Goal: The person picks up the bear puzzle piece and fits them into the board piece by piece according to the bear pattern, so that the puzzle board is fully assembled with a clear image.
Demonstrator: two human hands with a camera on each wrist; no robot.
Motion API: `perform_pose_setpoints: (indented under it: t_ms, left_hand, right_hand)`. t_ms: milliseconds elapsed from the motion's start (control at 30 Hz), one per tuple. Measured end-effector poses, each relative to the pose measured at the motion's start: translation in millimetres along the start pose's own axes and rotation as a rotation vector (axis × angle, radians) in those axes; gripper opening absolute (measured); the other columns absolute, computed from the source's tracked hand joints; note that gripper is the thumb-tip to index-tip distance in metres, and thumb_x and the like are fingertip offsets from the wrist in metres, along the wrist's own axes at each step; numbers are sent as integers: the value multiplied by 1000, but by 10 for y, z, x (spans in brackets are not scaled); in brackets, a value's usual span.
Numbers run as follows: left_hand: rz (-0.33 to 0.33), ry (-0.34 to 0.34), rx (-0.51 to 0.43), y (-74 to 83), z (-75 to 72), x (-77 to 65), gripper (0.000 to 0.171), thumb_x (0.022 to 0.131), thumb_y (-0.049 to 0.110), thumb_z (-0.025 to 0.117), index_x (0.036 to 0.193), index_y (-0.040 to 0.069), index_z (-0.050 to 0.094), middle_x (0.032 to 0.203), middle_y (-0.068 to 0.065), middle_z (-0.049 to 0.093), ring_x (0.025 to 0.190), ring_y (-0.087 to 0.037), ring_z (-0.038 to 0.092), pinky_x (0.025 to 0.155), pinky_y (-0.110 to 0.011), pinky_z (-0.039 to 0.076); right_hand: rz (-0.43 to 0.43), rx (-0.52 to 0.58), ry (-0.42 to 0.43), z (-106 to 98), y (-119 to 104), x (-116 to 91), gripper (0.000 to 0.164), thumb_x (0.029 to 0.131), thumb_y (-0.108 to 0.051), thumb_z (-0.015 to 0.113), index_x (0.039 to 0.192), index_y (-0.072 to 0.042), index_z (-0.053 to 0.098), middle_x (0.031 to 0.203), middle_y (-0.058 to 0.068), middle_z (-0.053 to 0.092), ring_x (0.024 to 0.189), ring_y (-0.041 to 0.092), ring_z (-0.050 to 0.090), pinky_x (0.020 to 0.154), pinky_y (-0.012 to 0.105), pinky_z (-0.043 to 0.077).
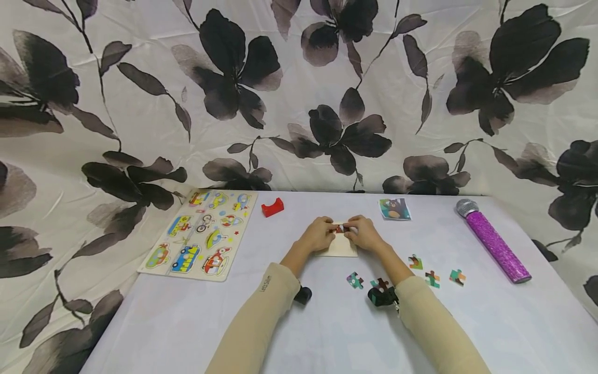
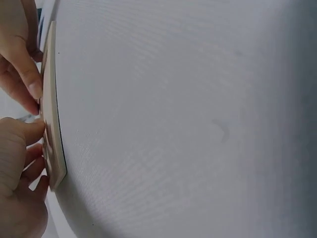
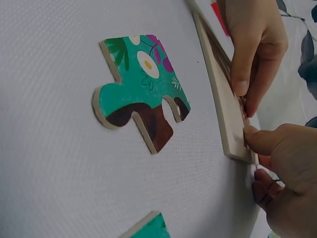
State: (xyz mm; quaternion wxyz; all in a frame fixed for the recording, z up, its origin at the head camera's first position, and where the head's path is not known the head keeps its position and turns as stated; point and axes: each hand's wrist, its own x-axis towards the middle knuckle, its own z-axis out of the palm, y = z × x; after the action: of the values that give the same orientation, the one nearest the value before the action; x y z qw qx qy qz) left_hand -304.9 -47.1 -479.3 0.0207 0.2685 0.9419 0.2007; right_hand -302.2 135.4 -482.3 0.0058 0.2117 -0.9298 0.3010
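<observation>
A pale wooden puzzle board lies between the two hands. Near its far edge is a small brown-and-red puzzle piece. My left hand comes in from the left and holds this piece with thumb and fingertips, over the board. From the other side my right hand pinches at the piece, the fingertips of both hands close together. In the right wrist view, the right thumb lies on the board and the other fingers curl at its edge. The hands partly hide the piece and the board's far part.
Several loose jigsaw pieces lie near the right forearm; one teal piece shows a white flower. A vehicle puzzle board and a red object are left. A bear picture card and a glittery purple microphone are right.
</observation>
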Motion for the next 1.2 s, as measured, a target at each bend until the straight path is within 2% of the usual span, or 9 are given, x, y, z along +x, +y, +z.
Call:
perform_pose_setpoints:
  t_ms: [233,433,567,767,933,1200]
  left_hand:
    - [6,-17,-31,-14,-15,-21,44,91,16,56,132,0,53,134,-17,50,124,-32,45,105,-41,36]
    - [32,-26,-113,-96,-5,-83,57,91,20,55,141,-3,39,144,-22,39,136,-34,32,112,-42,26]
    - [-14,-55,-123,-113,-47,-160,64,87,30,59,139,-3,41,145,-23,35,137,-36,29,111,-45,27]
    - [-105,-133,-136,-178,-136,-230,85,74,40,75,141,0,40,148,-18,31,137,-32,30,110,-42,29]
    - [-95,-187,-180,-230,-170,-246,95,67,34,82,143,-1,37,151,-18,25,139,-33,26,111,-42,28]
    - [-98,-212,-260,-264,-218,-250,95,67,26,83,143,-3,34,152,-16,26,140,-32,24,113,-44,24]
  right_hand:
    - [19,9,-23,-25,-5,6,31,88,-9,62,115,7,63,121,28,53,111,46,48,96,56,38]
    - [15,27,-14,-48,-12,-1,32,87,-7,63,115,8,63,120,29,53,109,47,50,93,55,41]
    - [24,45,-22,-24,12,0,32,88,-8,62,116,7,63,121,29,52,107,46,50,91,53,43]
    - [59,70,-23,0,10,-1,33,88,-9,62,117,7,62,123,28,51,108,44,49,90,52,43]
    - [63,102,-17,8,-2,-12,36,87,-10,61,118,8,61,123,28,50,109,45,48,91,53,43]
    - [19,94,39,8,29,-49,36,86,-9,62,115,11,61,122,28,54,108,43,55,91,49,47]
